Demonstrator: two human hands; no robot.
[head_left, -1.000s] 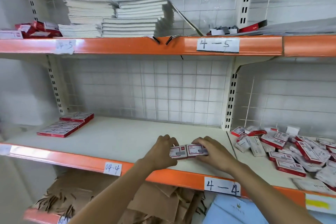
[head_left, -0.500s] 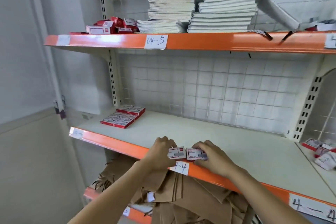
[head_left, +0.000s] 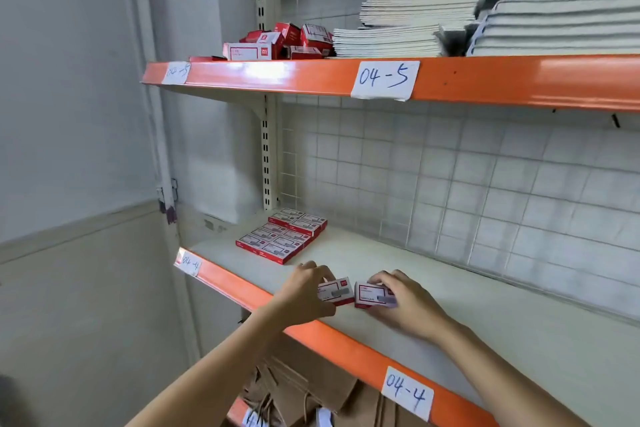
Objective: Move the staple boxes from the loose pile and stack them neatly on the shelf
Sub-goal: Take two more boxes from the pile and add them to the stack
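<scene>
Now, working from the left, I see the neat block of small red-and-white cardboard staple boxes point(head_left: 282, 239) already laid flat at the far left end of the pale shelf board with the orange front rail point(head_left: 519, 333), close to the slotted upright. Nearer me, my left hand point(head_left: 304, 295) curls round one red-and-white staple box point(head_left: 335, 291), thumb underneath at the rail side, fingers over its far edge. Just beside it, my right hand point(head_left: 408, 305) holds a second red-and-white box point(head_left: 374, 295) the same way. The two boxes sit almost end to end, a thin gap between them, low over the board near its front edge; I cannot tell whether they touch it.

The block is apart from my hands, to the left and farther back. The risk I judge from here: both boxes ride close to the orange rail, so a loose grip could tip one off the front onto the brown paper bags point(head_left: 311, 392) below. Setting two down at once could also nudge the tidy rows askew. On the upper orange-railed shelf, other red boxes point(head_left: 277, 42) lie jumbled beside stacked white notebooks point(head_left: 415, 7).
</scene>
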